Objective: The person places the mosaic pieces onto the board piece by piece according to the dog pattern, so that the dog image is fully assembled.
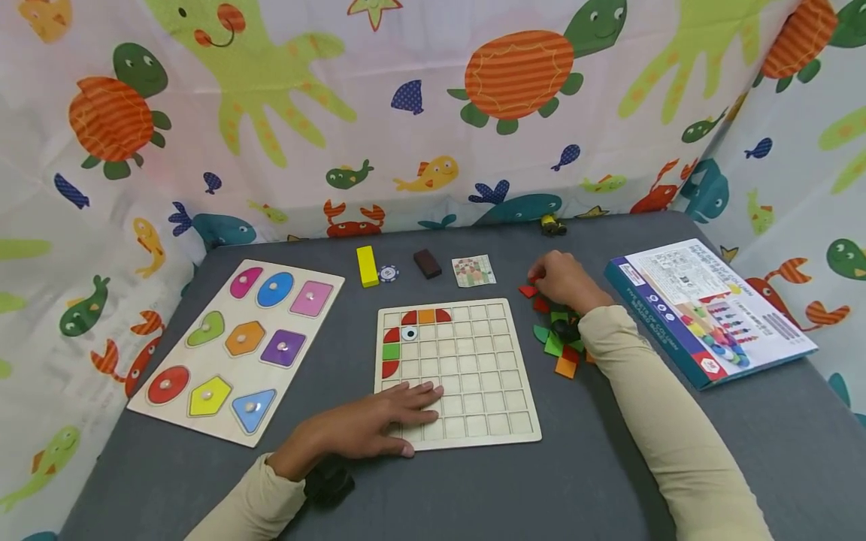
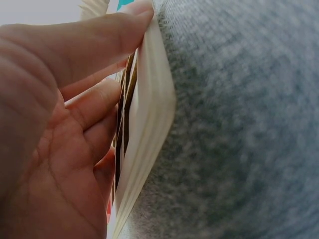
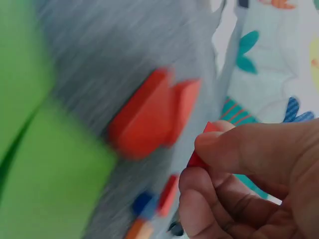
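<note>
A wooden grid board (image 1: 473, 363) lies in the middle of the table. Red, orange and green tiles and an eye tile (image 1: 409, 333) sit in its upper left cells. My left hand (image 1: 368, 427) rests on the board's lower left part, fingers extended; the left wrist view shows the thumb against the board's edge (image 2: 155, 94). Over the loose pieces to the right of the board, my right hand (image 1: 567, 282) pinches a small red tile (image 3: 198, 158) between thumb and finger. Below it lie green tiles (image 1: 552, 345), orange tiles (image 1: 565, 367) and red ones (image 3: 144, 119), partly hidden by the wrist.
At the left lies a knobbed shape puzzle (image 1: 233, 294). Behind the board are a yellow block (image 1: 367, 267), a poker chip (image 1: 389, 273), a dark brown block (image 1: 427, 264) and a picture card (image 1: 473, 271). A boxed game (image 1: 710, 312) lies at the right.
</note>
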The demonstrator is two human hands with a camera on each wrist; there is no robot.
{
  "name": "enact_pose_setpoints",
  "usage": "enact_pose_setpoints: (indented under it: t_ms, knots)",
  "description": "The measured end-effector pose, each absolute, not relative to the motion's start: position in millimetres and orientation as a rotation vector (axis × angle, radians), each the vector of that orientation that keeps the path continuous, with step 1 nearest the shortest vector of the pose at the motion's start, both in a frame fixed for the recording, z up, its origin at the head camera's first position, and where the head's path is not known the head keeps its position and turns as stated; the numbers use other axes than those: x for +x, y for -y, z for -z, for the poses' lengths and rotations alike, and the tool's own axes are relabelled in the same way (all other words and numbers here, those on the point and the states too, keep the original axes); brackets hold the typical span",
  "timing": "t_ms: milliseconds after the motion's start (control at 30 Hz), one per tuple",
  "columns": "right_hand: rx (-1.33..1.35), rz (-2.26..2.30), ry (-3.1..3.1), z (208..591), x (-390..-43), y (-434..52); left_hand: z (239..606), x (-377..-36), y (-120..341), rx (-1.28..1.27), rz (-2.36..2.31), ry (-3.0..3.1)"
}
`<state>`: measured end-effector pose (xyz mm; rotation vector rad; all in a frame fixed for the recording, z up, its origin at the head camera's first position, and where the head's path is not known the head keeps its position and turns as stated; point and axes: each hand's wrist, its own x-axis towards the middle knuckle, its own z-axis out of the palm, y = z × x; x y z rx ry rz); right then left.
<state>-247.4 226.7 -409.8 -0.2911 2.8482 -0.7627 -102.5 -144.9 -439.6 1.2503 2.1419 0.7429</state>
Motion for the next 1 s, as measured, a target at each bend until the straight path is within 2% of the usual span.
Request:
enact_pose_setpoints:
  t_ms: [267,633,1000]
  knots:
    - [-0.531,0.847,-2.802,400.8,-239.7,-183.8,436.8,-103.8,144.1,1.24,-0.742,-2.143]
    - [-0.607,0.981,-2.688,402.8,-225.4,-128.5,437.8,-103.2,143.6,1.246,-0.755,-2.126]
    - [-0.789,0.996,-2.583,408.2,-216.9,-93.3,436.5,-102.6,143.6,1.249,-0.746,-2.124]
